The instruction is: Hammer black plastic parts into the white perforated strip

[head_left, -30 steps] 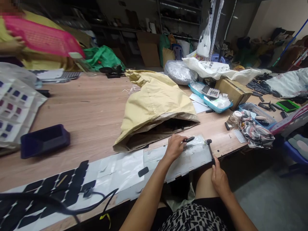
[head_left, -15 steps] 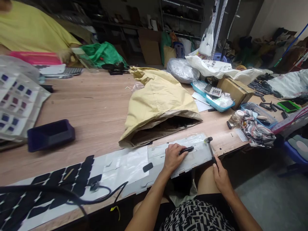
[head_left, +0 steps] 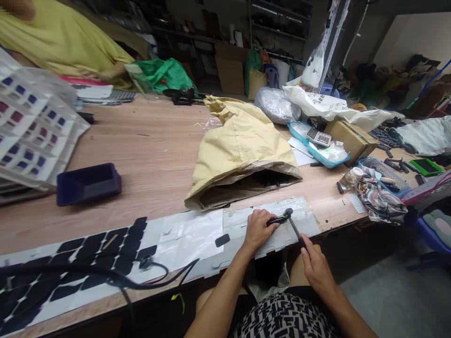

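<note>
My right hand (head_left: 314,260) is closed round the handle of a small hammer (head_left: 295,228). The hammer's head is at the tip of a small black elongated part (head_left: 276,220); whether they touch I cannot tell. Pinched in the fingers of my left hand (head_left: 259,229), that part lies low over a grey-white board (head_left: 243,220) at the table's front edge. Just behind the board, a cream cloth sack (head_left: 243,145) lies with its dark mouth facing me. A black rounded pad (head_left: 222,240) sits on the board to the left of my left hand.
Rows of black pads (head_left: 120,249) and a thick black cable (head_left: 105,276) lie at the left. A purple tray (head_left: 88,185) stands farther back. To the right are a blue basket (head_left: 398,180), a jar (head_left: 348,180) and patterned cloth (head_left: 380,199). A person in yellow (head_left: 70,42) is across the table.
The hammer has swung left, from beside the black part to its tip. My left hand still holds the part. The camera view has shifted slightly, and the person's arm across the table shows more clearly.
</note>
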Tool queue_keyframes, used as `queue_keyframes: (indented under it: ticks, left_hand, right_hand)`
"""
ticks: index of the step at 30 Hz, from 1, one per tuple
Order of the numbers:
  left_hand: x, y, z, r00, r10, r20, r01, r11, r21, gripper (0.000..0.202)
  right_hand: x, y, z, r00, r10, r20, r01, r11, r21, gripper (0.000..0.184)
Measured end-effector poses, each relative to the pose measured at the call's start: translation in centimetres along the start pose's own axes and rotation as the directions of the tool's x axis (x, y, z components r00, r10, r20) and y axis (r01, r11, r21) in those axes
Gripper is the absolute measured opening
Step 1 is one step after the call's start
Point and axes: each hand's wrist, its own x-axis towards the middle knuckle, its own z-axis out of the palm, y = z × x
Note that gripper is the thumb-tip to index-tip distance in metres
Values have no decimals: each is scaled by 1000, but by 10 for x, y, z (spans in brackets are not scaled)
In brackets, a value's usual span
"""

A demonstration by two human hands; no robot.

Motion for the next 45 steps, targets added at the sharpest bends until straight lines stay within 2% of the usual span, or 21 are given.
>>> queue_keyframes:
  ticks: [3,6,11,16,21,23,25,27,30,32,34,37,39,41,43,44,45]
  left_hand:
    - [0,0,0,1000,3,-2,-3,1000,-4,17]
    - [1,0,0,1000,1,-5,-1,1000,-8,17]
    - [0,2,-2,1000,-10,-12,9,1000,-14,17]
    - [1,1,0,1000,7,-17,-8,1000,-19,15]
    - [1,2,-3,996,62,-56,-67,994,-87,15]
    - [-10,6,-8,991,101,-86,-116,977,-180,15]
    - [-31,11,-12,987,128,-92,-149,949,-278,17]
    - [-61,16,-13,988,145,-43,-151,928,-340,19]
    - [-108,16,-3,985,128,115,-82,938,-337,18]
    - [-131,9,11,978,24,207,34,962,-271,21]
    - [-143,-2,27,957,-132,258,175,973,-152,27]
    - [-141,-15,38,881,-353,314,339,936,98,33]
    - [-133,-12,31,822,-406,400,368,914,172,30]
    - [-122,3,16,773,-317,550,345,937,55,31]
    - [-104,23,-3,734,-128,667,340,920,-197,35]
    - [-90,33,-11,730,-47,682,352,881,-316,38]
    - [-74,41,-17,756,-5,654,358,840,-408,42]
  right_hand:
    - [-1,-3,0,1000,-15,-6,15,999,29,47]
    - [-4,-8,2,998,-44,36,42,997,60,48]
    - [-4,-5,7,996,-7,86,2,998,61,48]
    - [8,16,-4,985,171,2,-171,985,-13,48]
    - [17,28,-16,925,378,-23,-372,893,-252,34]
    - [18,28,-15,911,411,-4,-388,856,-342,31]
    - [19,27,-13,906,424,17,-387,841,-378,29]
    - [18,27,-10,906,421,33,-380,848,-370,29]
    - [17,29,-6,911,411,41,-371,858,-356,30]
    - [16,31,-5,910,413,41,-370,852,-371,31]
    - [15,32,-4,907,418,43,-372,846,-382,32]
    - [16,32,-5,904,425,56,-376,849,-371,32]
    - [16,31,-6,901,428,66,-378,851,-364,32]
    - [16,31,-6,899,432,72,-379,850,-367,32]
    - [16,31,-5,898,434,73,-379,848,-371,31]
    - [16,31,-5,899,433,74,-379,849,-368,31]
    - [16,31,-5,899,431,75,-378,852,-363,31]
